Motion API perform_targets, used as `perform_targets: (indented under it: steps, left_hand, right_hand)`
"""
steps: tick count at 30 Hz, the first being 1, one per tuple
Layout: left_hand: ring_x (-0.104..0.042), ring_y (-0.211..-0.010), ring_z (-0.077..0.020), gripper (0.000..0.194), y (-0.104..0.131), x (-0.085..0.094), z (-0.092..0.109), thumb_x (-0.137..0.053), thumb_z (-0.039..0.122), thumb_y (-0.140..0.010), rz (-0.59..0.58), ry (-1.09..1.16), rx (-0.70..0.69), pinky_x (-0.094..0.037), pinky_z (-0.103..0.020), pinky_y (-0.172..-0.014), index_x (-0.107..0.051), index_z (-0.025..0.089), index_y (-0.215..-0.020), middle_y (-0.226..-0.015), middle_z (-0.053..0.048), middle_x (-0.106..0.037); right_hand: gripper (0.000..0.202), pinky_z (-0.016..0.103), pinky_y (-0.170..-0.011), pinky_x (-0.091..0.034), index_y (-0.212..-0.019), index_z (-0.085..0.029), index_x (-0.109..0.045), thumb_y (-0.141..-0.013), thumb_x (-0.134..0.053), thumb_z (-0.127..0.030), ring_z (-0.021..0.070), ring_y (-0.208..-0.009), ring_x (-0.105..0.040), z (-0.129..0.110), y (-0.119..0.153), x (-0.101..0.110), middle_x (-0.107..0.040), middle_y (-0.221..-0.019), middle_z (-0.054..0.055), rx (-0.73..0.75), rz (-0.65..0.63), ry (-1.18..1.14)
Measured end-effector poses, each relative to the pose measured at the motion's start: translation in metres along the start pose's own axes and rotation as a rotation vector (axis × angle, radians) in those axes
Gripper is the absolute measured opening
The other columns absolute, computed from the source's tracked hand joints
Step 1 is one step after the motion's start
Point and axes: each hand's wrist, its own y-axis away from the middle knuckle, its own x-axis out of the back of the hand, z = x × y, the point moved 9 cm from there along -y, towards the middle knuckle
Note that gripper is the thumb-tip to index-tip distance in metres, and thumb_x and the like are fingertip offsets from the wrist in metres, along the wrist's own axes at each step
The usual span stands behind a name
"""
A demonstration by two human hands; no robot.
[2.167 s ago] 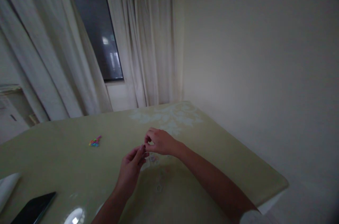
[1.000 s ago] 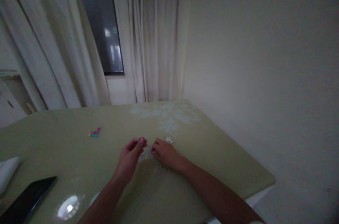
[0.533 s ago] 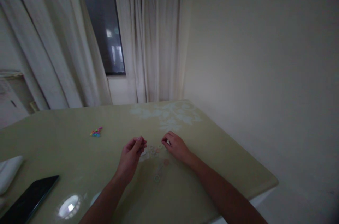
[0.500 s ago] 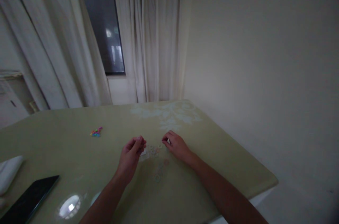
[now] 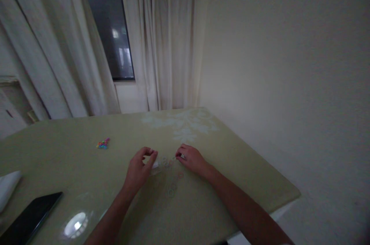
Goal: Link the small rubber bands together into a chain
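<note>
The counter [image 5: 237, 171] spreads beneath everything in front of me. On my far left lies a dark, flat device [image 5: 31, 218]. My left hand [image 5: 137, 169] curls, thumb and forefinger close together at the tips; my right hand [image 5: 192, 159] curls too, its fingertips just beside the rings. I can't tell whether either pinches anything. Beyond my left lies a small colourful cluster [image 5: 103, 144]. Smallest, the pale rings [image 5: 170, 192] lie scattered between and below my hands.

Left hand [image 5: 141, 166] and right hand [image 5: 189, 158]: bare, fingers slender. Left forearm [image 5: 115, 210], right forearm [image 5: 237, 200]: slim, uncovered too.
</note>
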Motion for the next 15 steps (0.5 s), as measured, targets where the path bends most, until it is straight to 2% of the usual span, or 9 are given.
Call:
perform_targets:
  steps: [2, 4, 10, 13, 15]
  left_hand:
    - [-0.066, -0.102, -0.0329, 0.025, -0.002, -0.002, -0.005, -0.074, 0.047, -0.076, -0.03, -0.224, -0.1, -0.044, -0.04, -0.093, -0.067, 0.024, -0.085, -0.102, -0.011, -0.075]
    - [-0.065, -0.111, -0.0349, 0.024, -0.003, -0.006, -0.017, -0.072, 0.04, -0.074, -0.091, -0.347, -0.134, -0.044, -0.042, -0.097, -0.063, 0.024, -0.089, -0.112, -0.013, -0.074]
    - [-0.067, -0.089, -0.0311, 0.02, -0.014, 0.012, -0.059, -0.065, 0.037, -0.075, -0.156, -0.512, -0.01, -0.045, -0.036, -0.078, -0.054, 0.024, -0.086, -0.092, -0.011, -0.072]
    - [-0.067, -0.088, -0.0299, 0.017, -0.017, 0.02, -0.068, -0.058, 0.037, -0.081, -0.19, -0.632, 0.055, -0.043, -0.033, -0.073, -0.051, 0.023, -0.088, -0.092, -0.012, -0.071]
    - [-0.067, -0.088, -0.0296, 0.016, -0.016, 0.023, -0.07, -0.055, 0.035, -0.083, -0.193, -0.689, 0.073, -0.043, -0.033, -0.073, -0.052, 0.022, -0.091, -0.094, -0.014, -0.07]
  right_hand:
    - [0.009, 0.027, -0.084, -0.045, -0.1, -0.016, -0.075, -0.096, -0.067, -0.018, 0.0174, -0.094, -0.063, -0.002, 0.001, -0.001, -0.068, -0.099, 0.006, 0.002, -0.013, 0.019]
    - [0.011, 0.027, -0.084, -0.045, -0.101, -0.017, -0.075, -0.096, -0.066, -0.02, 0.0175, -0.094, -0.063, -0.004, 0.001, -0.001, -0.068, -0.099, 0.006, 0.006, -0.023, 0.028]
    - [0.011, 0.028, -0.085, -0.044, -0.1, -0.017, -0.075, -0.096, -0.065, -0.02, 0.0179, -0.094, -0.062, -0.005, 0.002, -0.005, -0.067, -0.098, 0.007, 0.025, -0.026, 0.023]
    - [0.009, 0.028, -0.084, -0.044, -0.097, -0.017, -0.074, -0.095, -0.065, -0.018, 0.0172, -0.092, -0.061, -0.004, 0.002, -0.006, -0.066, -0.097, 0.006, 0.021, -0.021, -0.02]
    - [0.007, 0.027, -0.08, -0.044, -0.093, -0.016, -0.072, -0.094, -0.066, -0.021, 0.016, -0.086, -0.059, -0.008, 0.001, 0.001, -0.064, -0.093, 0.005, 0.019, 0.024, -0.13]
